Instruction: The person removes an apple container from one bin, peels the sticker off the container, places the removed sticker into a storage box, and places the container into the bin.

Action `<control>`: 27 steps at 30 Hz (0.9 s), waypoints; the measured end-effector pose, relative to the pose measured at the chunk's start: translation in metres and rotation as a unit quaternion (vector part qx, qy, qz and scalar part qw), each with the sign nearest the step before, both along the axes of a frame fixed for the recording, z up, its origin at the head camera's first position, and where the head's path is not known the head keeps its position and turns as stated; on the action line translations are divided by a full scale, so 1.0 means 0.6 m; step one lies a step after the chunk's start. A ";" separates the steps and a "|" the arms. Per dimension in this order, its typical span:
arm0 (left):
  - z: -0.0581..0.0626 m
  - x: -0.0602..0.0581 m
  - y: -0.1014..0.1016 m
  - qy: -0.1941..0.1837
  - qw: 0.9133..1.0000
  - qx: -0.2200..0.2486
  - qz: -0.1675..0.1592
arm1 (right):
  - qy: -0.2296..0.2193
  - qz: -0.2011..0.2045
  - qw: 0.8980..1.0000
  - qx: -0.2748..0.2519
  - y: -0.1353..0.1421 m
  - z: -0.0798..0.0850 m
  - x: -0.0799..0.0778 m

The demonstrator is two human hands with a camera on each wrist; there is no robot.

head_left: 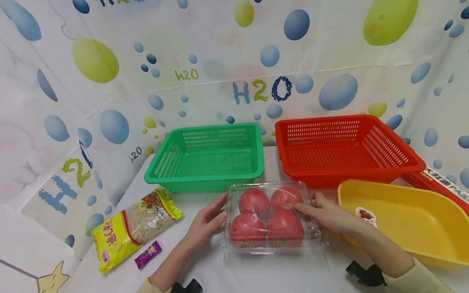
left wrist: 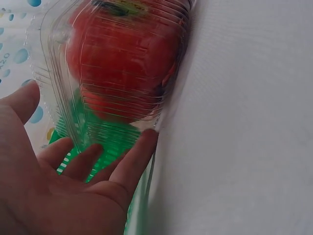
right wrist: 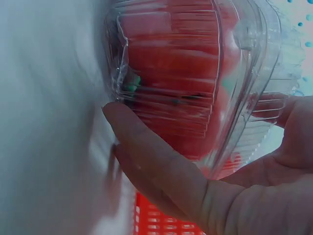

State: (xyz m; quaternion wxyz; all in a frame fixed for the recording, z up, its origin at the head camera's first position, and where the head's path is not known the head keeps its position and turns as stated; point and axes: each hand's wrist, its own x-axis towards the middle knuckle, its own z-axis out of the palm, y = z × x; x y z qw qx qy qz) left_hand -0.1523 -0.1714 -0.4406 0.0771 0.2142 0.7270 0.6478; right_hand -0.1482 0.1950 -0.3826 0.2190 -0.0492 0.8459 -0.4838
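A clear plastic clamshell box [head_left: 269, 254] holding several red tomatoes [head_left: 285, 228] sits on the white table, its lid down. My right hand [head_left: 329, 213] grips the box's right side, thumb over the lid; in the right wrist view its fingers [right wrist: 161, 161] lie low along the ribbed wall. On the other side is my left hand [head_left: 205, 221], its fingers loosely spread. In the left wrist view, the left fingertips [left wrist: 146, 139] are at the box's lower wall, while the thumb [left wrist: 27, 100] stands beside the rim.
Behind the box stand a green basket [head_left: 205, 183] and a red basket [head_left: 351, 167]. A yellow basin [head_left: 414, 219] is at the right, near a red packet [head_left: 436, 187]. To the left lie a yellow food bag [head_left: 135, 228] and a small purple packet [head_left: 148, 254].
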 end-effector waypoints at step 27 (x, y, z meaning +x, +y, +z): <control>0.001 0.002 0.003 0.014 0.999 0.036 0.028 | -0.072 0.034 0.992 -0.094 0.014 0.011 0.006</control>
